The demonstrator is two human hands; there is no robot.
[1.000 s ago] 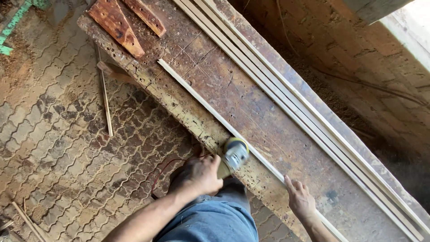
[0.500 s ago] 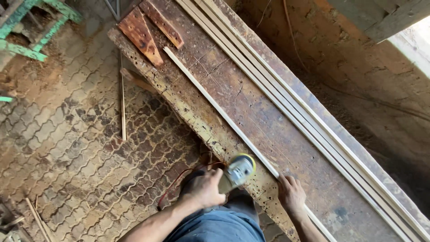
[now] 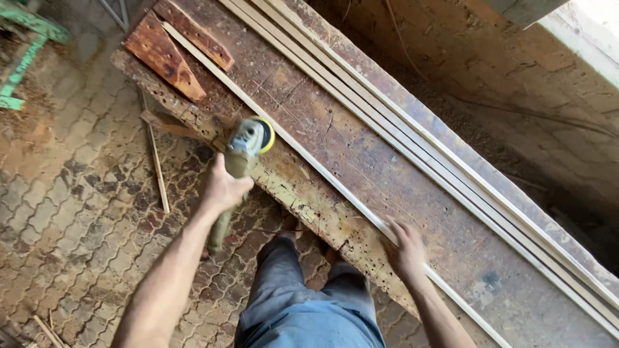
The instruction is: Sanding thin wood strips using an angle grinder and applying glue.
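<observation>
Thin wood strip (image 3: 309, 164) is laid along the worn tabletop (image 3: 387, 174), pinned flat under the right hand (image 3: 405, 248). It looks light and whippy, best held mid-length. The angle grinder (image 3: 245, 145) is gripped by the left hand (image 3: 222, 187).

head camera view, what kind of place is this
Most likely a rough woodworking shop. A worn, pitted wooden workbench carries long thin wood strips. The left hand holds an angle grinder at one strip, the right hand presses it down, and sawdust lies on the paved floor.
</observation>
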